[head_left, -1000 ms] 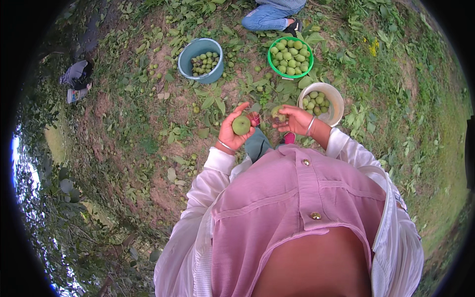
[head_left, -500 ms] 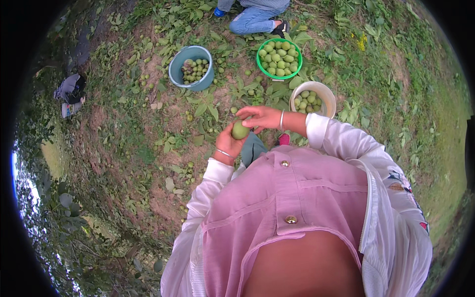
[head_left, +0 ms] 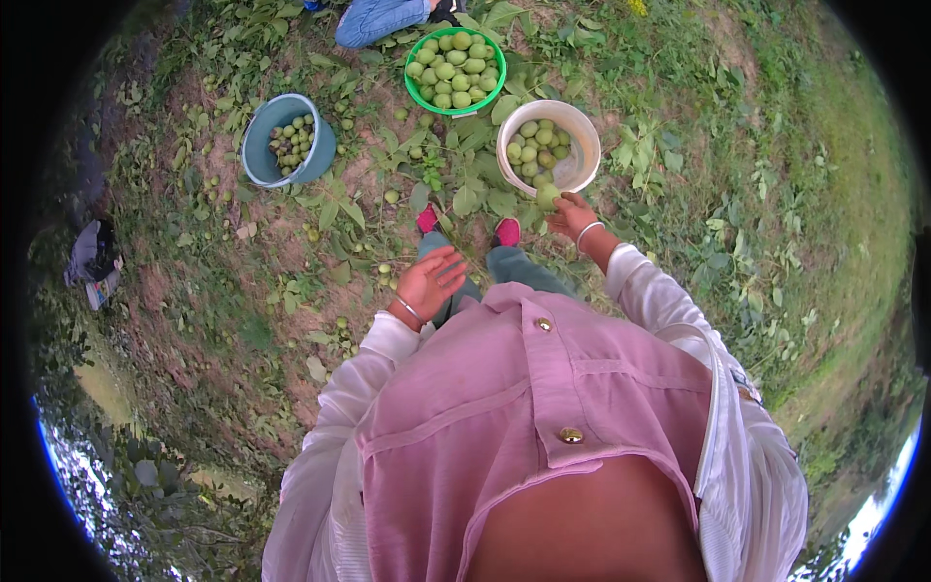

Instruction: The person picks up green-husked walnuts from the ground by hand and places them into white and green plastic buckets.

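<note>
My right hand [head_left: 572, 217] is closed on a green walnut [head_left: 548, 197], a round fruit in its husk, at the near rim of a white bucket [head_left: 585, 175]. More green walnuts [head_left: 539, 147] lie inside that bucket. My left hand [head_left: 432, 282] is over my left leg, fingers spread and nothing in it. Beyond the white bucket, to its left, a bright green basin [head_left: 415, 94] is heaped with the same fruit. Farther left stands a blue-grey bucket [head_left: 322, 155] partly filled with smaller ones, some of them darkened.
Another person's jeans-clad leg [head_left: 376, 21] is at the far edge, beside the green basin. Loose fruit and cut leafy twigs [head_left: 470, 189] litter the ground. My pink shoes [head_left: 506, 232] are just short of the white bucket. A dark bag [head_left: 92, 254] lies far left.
Both hands were together on the walnut. They have parted: my right hand has carried it right to the white bucket, and my left has let go and opened. The view has shifted right.
</note>
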